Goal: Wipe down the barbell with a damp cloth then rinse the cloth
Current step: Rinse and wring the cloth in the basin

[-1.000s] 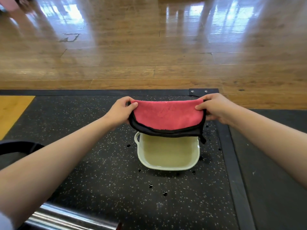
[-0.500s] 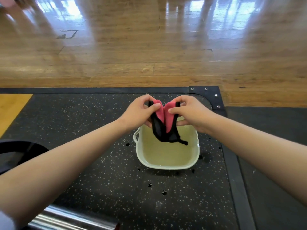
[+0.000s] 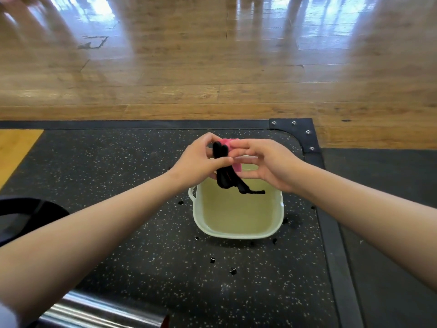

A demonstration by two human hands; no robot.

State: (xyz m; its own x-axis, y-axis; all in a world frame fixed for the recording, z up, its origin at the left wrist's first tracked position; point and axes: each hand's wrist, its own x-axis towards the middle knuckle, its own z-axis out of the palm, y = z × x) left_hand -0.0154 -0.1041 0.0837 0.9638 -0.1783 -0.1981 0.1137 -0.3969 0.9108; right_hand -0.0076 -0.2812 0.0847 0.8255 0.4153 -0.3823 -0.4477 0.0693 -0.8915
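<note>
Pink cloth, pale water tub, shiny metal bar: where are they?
Pink cloth with black edging [image 3: 223, 178]: head view, black edge.
Pale plastic water tub [image 3: 236, 235]: head view, near rim.
Shiny metal barbell [image 3: 101, 310]: head view, its sleeve.

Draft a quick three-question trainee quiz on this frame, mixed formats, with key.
1. True or false: the folded pink cloth with black trim is held over the cream square plastic basin.
2. The cloth is gripped by: A. one hand only; B. both the left hand and the right hand; C. neither hand.
3. Missing word: the basin stands on a black speckled rubber ____.
Key: 1 true; 2 B; 3 mat.
</note>
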